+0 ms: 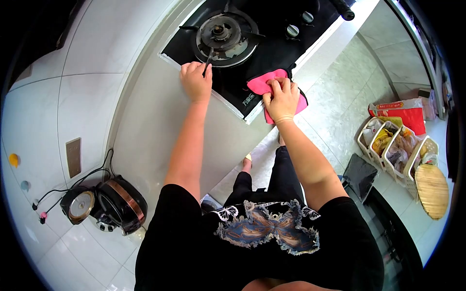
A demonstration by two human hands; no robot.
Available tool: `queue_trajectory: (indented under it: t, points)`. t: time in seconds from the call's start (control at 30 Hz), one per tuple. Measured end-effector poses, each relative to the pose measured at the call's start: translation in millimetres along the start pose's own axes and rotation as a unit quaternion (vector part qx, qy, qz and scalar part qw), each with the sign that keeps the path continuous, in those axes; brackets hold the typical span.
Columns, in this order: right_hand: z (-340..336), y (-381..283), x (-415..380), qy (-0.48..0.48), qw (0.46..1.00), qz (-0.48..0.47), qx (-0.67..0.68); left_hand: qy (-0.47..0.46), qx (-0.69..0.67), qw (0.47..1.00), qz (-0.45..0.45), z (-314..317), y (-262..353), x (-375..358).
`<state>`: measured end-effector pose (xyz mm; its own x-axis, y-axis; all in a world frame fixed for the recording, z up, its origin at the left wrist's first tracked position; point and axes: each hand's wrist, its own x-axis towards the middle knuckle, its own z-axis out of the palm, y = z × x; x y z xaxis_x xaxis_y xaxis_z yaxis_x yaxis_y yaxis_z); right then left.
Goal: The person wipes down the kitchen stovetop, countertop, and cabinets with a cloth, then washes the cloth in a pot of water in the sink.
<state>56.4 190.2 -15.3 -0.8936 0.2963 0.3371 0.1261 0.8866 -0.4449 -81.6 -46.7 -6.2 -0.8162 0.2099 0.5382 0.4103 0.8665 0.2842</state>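
Observation:
At the top of the view is a black gas stove (pixel 272 56) with a round burner (pixel 219 33) and a dark pan support (pixel 208 60) around it. My left hand (pixel 196 80) is at the stove's near left edge, fingers curled around one prong of that support. A pink cloth (pixel 262 83) with black edging lies bunched on the stove's front corner, part of it hanging over the edge. My right hand (pixel 282 98) presses down on this cloth, its fingers bent and gripping the fabric.
Two knobs (pixel 292 31) sit on the stove's right side. A grey countertop (pixel 150 111) runs to the left, with a black appliance (pixel 121 203) and its cords at the lower left. White baskets (pixel 388 145) holding bags and a wooden board (pixel 432 191) stand at right.

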Motion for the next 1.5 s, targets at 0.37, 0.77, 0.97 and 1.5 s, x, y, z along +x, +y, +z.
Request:
queue_trajectory:
  t: [0.37,0.77,0.97,1.5]
  points:
    - [0,-2,1,-0.008,1.000,0.006,0.002,0.005,0.014,0.997,0.072,-3,0,-6]
    - [3,-2,-1,-0.003,1.000,0.001,-0.009,-0.052,0.005,0.999,0.014,3,-13,-8]
    - [3,1,-1,0.008,1.000,-0.011,-0.009,-0.046,-0.062,0.990,-0.114,-39,31,-53]
    - [30,17,49,-0.070,0.992,-0.051,-0.096,-0.126,-0.038,0.987,-0.089,-55,20,-156]
